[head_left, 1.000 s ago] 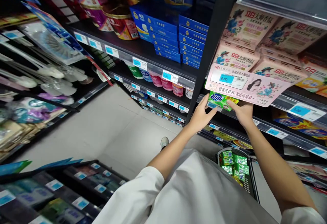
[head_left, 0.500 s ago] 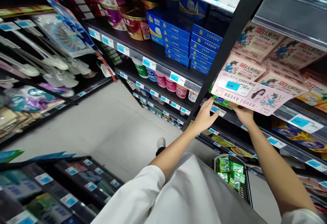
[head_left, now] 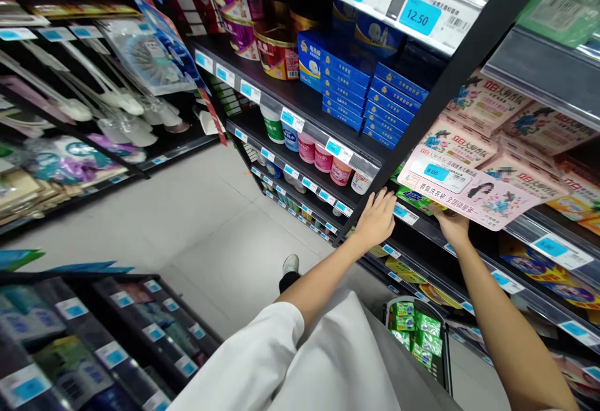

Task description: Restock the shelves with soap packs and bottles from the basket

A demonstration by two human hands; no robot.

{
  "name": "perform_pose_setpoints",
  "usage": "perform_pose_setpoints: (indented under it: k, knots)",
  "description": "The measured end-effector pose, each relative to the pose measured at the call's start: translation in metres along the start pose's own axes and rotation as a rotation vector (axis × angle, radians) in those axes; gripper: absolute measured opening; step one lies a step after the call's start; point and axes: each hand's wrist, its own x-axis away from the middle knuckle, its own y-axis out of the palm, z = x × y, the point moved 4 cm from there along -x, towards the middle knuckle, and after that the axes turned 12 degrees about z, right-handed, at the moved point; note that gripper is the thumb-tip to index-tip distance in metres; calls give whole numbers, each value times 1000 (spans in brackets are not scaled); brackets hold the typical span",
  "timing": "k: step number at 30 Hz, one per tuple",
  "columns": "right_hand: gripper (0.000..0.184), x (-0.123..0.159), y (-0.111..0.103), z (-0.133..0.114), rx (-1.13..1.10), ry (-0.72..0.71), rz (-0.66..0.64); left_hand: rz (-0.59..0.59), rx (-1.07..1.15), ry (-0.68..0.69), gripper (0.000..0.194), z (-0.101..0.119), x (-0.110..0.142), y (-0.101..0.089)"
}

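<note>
My left hand [head_left: 375, 216] rests against the black shelf post [head_left: 398, 148], with its fingers stretched out and slightly apart, holding nothing. Just right of it, a green soap pack [head_left: 415, 197] lies on the shelf edge, partly covered by a pink promotional card [head_left: 473, 189]. My right hand [head_left: 452, 227] reaches in at the right end of that pack, under the card. Its thumb side shows near the pack, while the other fingers are hidden, so its grip cannot be made out. Down by my body, a dark shopping basket [head_left: 445, 361] contains several green packs [head_left: 426, 333].
Pink soap boxes [head_left: 464, 139] are stacked above the card. Blue boxes [head_left: 347, 86] and tubs [head_left: 323, 158] line the shelves left of the post. Hanging utensils [head_left: 117, 99] are on the far left rack. A low shelf unit [head_left: 107, 330] stands at lower left, across the tiled floor [head_left: 210, 211].
My left hand has shifted from the shelf edge by the green pack to the post, its thumb no longer spread. My right hand stays near the pack. The view has shifted slightly.
</note>
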Motion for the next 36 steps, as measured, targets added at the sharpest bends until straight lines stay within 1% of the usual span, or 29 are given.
perform_pose_setpoints:
  k: [5,10,13,17,20,23,27,28,30,32,34,36]
  knots:
    - [78,-1,-1,1,15,-4,-3,0,-87,49,56,-1,-1,3]
    - [75,-3,-3,1,49,-26,-11,-20,-114,114,52,-7,2,2]
    - [78,-1,2,0,10,-29,-25,-6,-120,137,51,-10,6,3]
    - [91,4,11,-2,-50,-11,-40,15,-126,141,50,-11,11,3]
    - [91,4,12,-1,-60,-15,-41,17,-126,151,48,-10,12,2]
    - [88,1,1,2,-27,-22,-27,14,-126,158,48,-11,11,0]
    - [80,-6,-36,6,29,-16,81,9,-127,151,49,-10,8,0]
    - [77,-7,-45,6,40,-12,96,8,-125,146,50,-10,7,0]
    - [74,-7,-59,6,59,-5,81,6,-121,132,53,-9,6,1]
    - [76,-6,-66,5,60,-2,43,1,-121,120,58,-9,5,3]
    - [82,-5,-68,6,42,-1,18,-3,-128,113,61,-8,5,4]
    - [86,-4,-68,9,20,-7,21,-3,-139,111,62,-6,4,4]
